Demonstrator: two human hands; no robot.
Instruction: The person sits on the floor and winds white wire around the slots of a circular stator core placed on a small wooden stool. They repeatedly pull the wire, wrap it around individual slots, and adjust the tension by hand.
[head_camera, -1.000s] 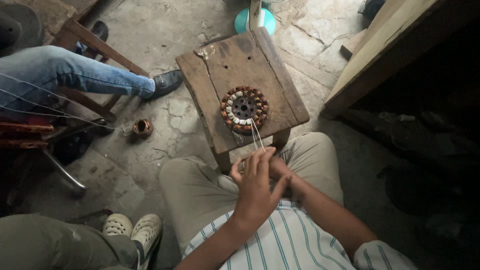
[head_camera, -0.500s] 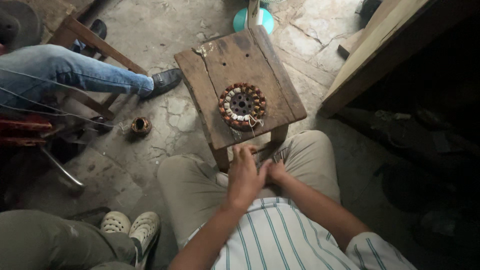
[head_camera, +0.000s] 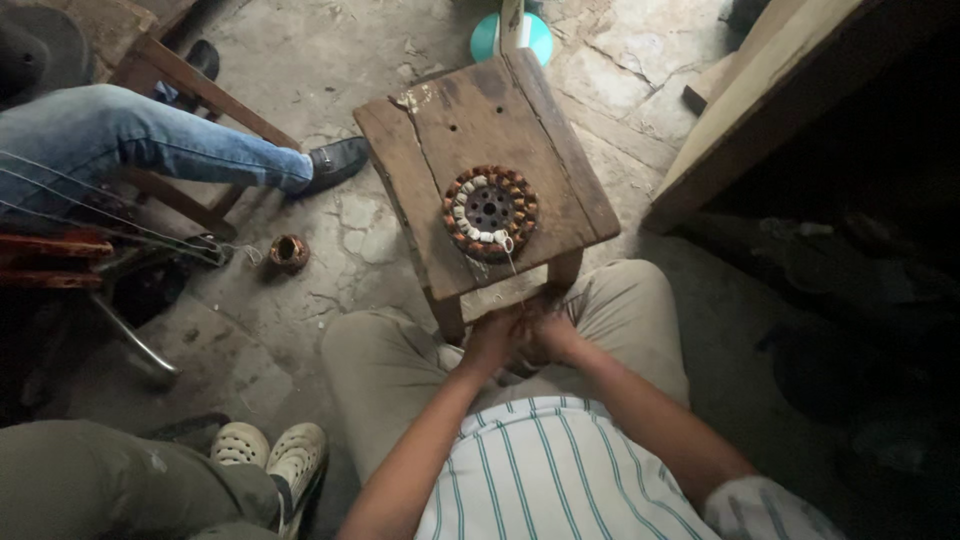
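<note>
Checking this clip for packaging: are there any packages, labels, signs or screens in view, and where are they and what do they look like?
None in view: no package, label, sign or screen shows.
The nearest things are bare: a round wound coil ring, brown and white, lies on a worn wooden stool.
The left hand and right hand meet at the stool's near edge, where thin wire from the ring runs down to them.

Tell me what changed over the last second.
Both hands, left hand and right hand, drew back from the wound stator toward the lap, closing together on the thin wires. The stator, wooden stool and the seated people nearby stayed put.
</note>
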